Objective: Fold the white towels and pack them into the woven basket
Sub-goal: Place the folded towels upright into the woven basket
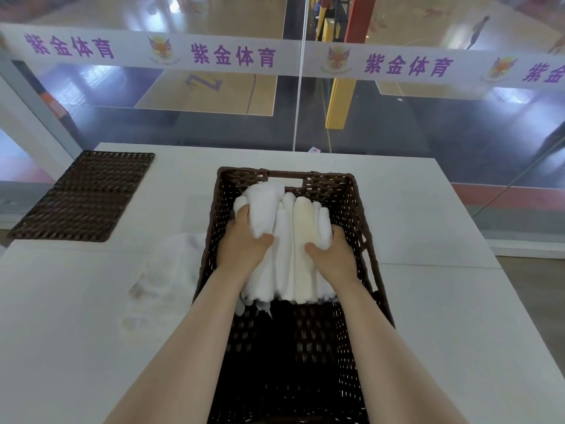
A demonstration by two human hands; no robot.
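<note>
A dark brown woven basket (pixel 357 209) stands on the white table in front of me. Several folded white towels (pixel 301 240) stand side by side in its far half. My left hand (pixel 244 243) reaches inside the basket and grips the leftmost towel (pixel 263 206), which bulges above the others. My right hand (pixel 333 255) is also inside, its fingers wrapped around the right side of the towel row. The near half of the basket shows only its dark woven floor. Another white towel (pixel 174 270) lies loose on the table just left of the basket.
The flat woven basket lid (pixel 85 194) lies at the table's far left corner. The white table (pixel 458 316) ends at a glass wall (pixel 299 102) with a printed banner, overlooking a sports court below.
</note>
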